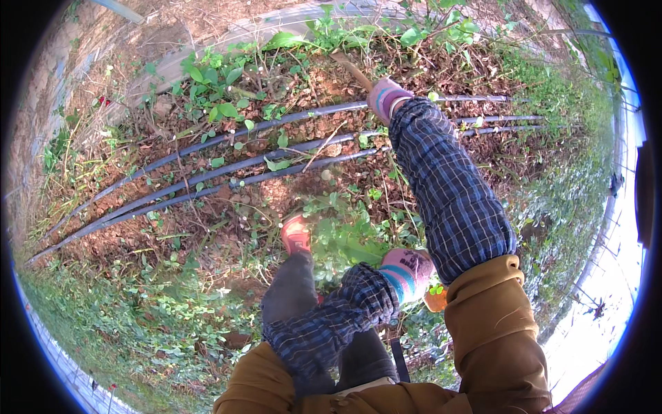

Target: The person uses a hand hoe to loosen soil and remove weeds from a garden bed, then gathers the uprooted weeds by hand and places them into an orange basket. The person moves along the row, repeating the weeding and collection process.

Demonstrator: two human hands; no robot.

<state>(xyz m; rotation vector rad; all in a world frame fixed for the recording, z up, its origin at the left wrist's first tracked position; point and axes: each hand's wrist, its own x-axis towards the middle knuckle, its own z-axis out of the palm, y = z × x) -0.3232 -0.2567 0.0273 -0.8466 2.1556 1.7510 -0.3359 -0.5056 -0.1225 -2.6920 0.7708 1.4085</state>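
Observation:
My right hand (388, 97), in a pink and blue knit glove, is stretched out at the upper middle, closed on the wooden handle (354, 71) of a tool. The handle's far end meets weeds and brown leaf litter; whether a blade is there cannot be made out. Close to my body, my left hand (409, 271), gloved alike, hangs low over green weeds near my right sleeve. Its fingers are partly turned away, so their hold cannot be seen. Black irrigation pipes (279, 153) run across the soil beneath and beside my right forearm.
A leafy weed clump (217, 83) grows beyond the pipes. A dry stick (325, 146) lies across them. My red shoe (296, 234) stands on the soil, and an orange object (436, 300) shows beside my left hand. Low green plants (170, 321) spread at the lower left.

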